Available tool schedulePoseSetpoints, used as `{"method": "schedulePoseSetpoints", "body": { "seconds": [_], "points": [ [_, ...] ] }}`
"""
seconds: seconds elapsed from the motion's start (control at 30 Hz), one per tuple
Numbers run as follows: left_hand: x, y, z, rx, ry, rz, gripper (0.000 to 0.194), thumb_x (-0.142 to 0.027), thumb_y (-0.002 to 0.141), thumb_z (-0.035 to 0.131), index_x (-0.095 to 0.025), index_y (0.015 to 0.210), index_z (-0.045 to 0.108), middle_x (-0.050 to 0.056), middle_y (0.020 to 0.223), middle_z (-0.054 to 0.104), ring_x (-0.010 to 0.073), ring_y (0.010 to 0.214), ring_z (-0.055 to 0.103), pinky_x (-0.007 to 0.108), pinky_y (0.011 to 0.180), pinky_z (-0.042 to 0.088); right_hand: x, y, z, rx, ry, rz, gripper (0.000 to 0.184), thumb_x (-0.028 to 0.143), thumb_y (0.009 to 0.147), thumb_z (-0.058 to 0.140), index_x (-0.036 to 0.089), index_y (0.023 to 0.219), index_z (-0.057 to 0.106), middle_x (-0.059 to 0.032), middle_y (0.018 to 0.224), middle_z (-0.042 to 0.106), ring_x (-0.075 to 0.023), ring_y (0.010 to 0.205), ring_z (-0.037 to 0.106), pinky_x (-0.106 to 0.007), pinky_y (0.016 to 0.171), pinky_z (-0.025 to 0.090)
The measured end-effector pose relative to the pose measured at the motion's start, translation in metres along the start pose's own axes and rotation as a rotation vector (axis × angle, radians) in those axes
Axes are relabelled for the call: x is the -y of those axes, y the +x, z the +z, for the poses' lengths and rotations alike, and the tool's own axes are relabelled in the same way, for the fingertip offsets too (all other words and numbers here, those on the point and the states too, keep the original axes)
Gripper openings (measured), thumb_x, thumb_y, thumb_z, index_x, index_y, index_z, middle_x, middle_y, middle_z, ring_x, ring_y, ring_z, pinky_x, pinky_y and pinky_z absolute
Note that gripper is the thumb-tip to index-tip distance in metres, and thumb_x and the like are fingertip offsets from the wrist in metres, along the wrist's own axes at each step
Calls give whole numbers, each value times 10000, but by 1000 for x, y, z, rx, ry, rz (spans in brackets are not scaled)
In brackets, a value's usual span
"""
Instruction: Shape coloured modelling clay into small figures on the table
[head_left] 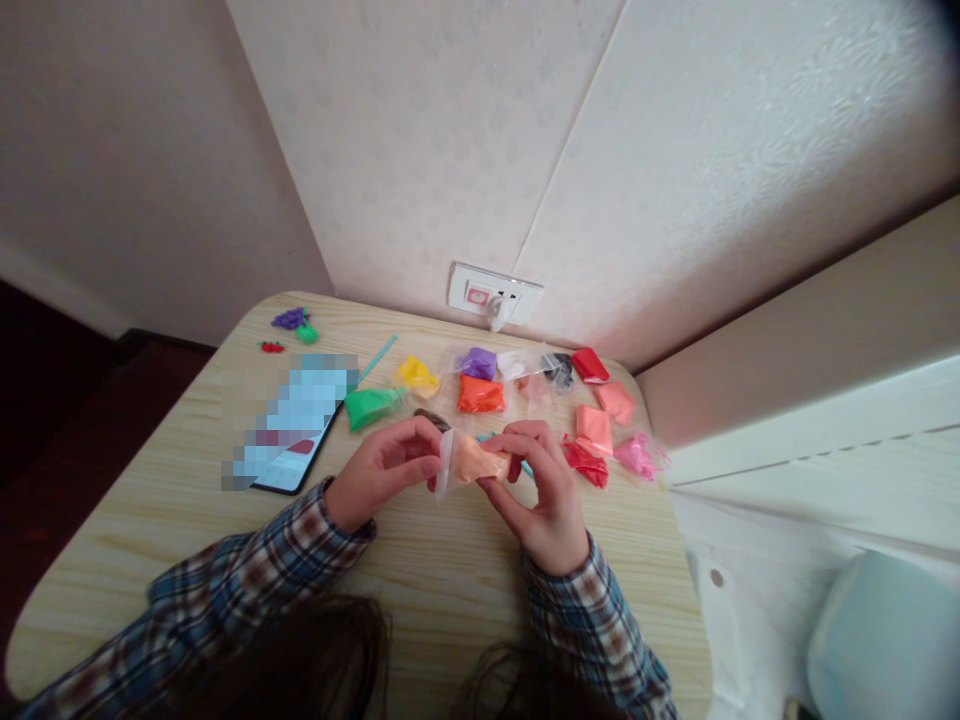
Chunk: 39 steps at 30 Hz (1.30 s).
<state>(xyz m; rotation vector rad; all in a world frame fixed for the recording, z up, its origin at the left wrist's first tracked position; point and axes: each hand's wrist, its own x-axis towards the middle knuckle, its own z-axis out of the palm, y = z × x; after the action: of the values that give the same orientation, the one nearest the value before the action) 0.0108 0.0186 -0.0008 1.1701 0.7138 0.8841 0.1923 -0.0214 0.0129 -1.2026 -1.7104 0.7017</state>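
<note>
A small clear bag of pale orange clay (474, 462) is held above the wooden table (187, 500) between both hands. My left hand (386, 470) pinches the bag's open clear end. The clay-filled end is gripped from the right by my right hand (541, 490), fingers curled. Behind the hands lie several more clay bags: green (371, 406), yellow (417, 376), purple (478, 362), orange (480, 395), red (589, 365) and pink (637, 455).
A phone (292, 440) lies on the table left of the hands. Small clay shapes, purple, green (294, 322) and red, sit at the far left corner. A teal stick (377, 358) lies beside the phone. A wall socket (493, 292) sits behind the table; a white cabinet (810, 480) stands right.
</note>
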Motion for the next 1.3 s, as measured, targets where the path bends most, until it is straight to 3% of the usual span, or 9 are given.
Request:
{"method": "schedulePoseSetpoints", "body": {
  "seconds": [0.23,0.5,0.8,0.9,1.03,1.2,1.3],
  "points": [
    [-3,0,0,-27,-27,-17,212,-322,700,673,-135,680,576,-8,617,570,106,563,530,224,544,447,-2,0,1,-5,16,-4,207,141,753,575,217,944,560,-20,895,469,-103,646,441,-252,587,429],
    [-5,0,-2,-76,30,-15,161,-245,696,666,-141,751,556,-17,669,563,103,617,560,216,583,474,-2,0,4,-6,-3,-7,195,144,752,567,213,934,569,-22,881,472,-105,645,450,-249,569,431],
    [-6,3,-11,-42,162,-75,143,-224,676,678,-149,742,576,15,719,633,143,682,628,266,665,526,-8,0,9,9,-67,18,198,141,777,549,218,958,562,-28,923,461,-99,651,475,-267,634,454],
    [-6,4,-9,-77,224,-58,142,-251,674,676,-158,718,577,15,695,638,153,664,629,278,652,538,-8,-1,11,-88,-169,22,226,134,777,519,219,986,520,-34,928,454,-118,672,474,-295,664,448],
    [-6,4,-6,-126,306,-2,119,-245,680,657,-162,682,571,-2,650,617,140,617,608,261,618,536,-2,-3,12,-258,-215,5,111,116,768,469,203,836,479,-23,789,481,-161,734,473,-316,674,404],
    [-4,2,-3,-129,441,83,57,-212,706,623,-167,697,590,2,682,619,147,667,605,252,641,524,6,-4,17,15,-242,-24,70,167,787,475,191,830,525,-14,783,570,-165,786,513,-353,785,316],
    [-2,0,-1,-97,542,149,24,-202,723,603,-180,717,608,7,707,633,152,695,608,236,639,515,5,-5,23,90,-278,-4,109,285,797,526,192,854,531,-24,853,592,-172,830,513,-342,799,295]
  ]
}}
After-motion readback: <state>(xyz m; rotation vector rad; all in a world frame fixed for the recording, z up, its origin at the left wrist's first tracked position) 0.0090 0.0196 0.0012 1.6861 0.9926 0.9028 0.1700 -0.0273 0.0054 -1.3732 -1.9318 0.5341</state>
